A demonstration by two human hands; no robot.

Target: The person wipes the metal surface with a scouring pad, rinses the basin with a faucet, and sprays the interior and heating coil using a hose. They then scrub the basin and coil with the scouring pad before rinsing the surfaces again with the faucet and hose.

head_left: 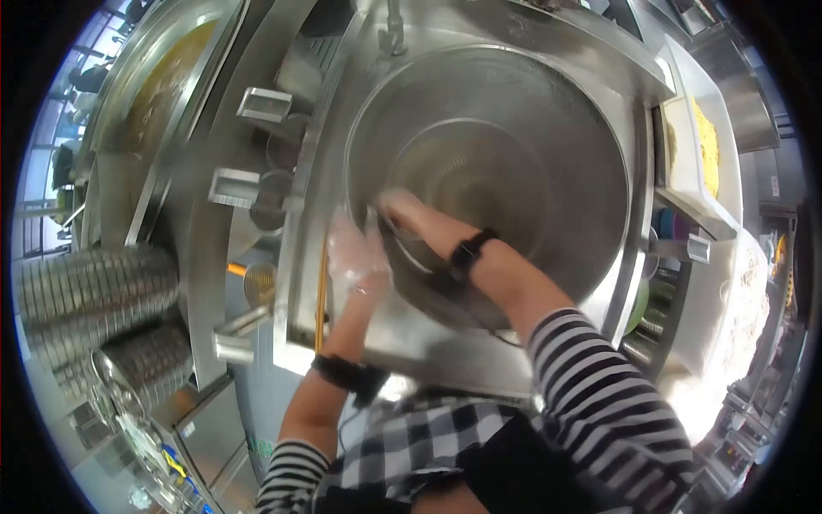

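A large round metal wok fills the middle of the steel counter. My left hand, in a clear plastic glove, is at the left rim of the wok, with its fingers pointing up along the edge. Just to its right, my right hand reaches over the wok to the same rim; it is smeared by motion. Something thin and pale lies between the two hands, too blurred to make out. A thin wooden stick stands along the counter's left side, beside my left hand.
A faucet rises behind the wok. Metal-handled strainers hang at the left, near a pan of brown liquid and stacked metal baskets. At right, a white bin holds yellow food.
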